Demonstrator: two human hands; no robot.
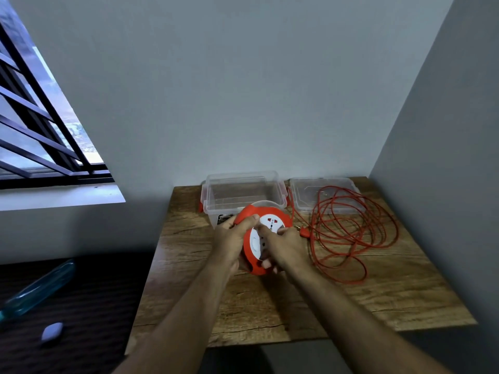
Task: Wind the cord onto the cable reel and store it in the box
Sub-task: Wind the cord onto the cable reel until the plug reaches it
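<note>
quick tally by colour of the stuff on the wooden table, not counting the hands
Red and white: 1, the cable reel
Red: 1, the loose cord with its plug
Clear plastic: 2, the open box and its lid, lying flat beside it
Total: 4

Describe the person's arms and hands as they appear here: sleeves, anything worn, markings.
Both forearms are bare up to the bottom edge of the frame; no sleeves show. The left hand and right hand wear no gloves. No watch, bracelet or ring is visible, and no markings can be made out.
</note>
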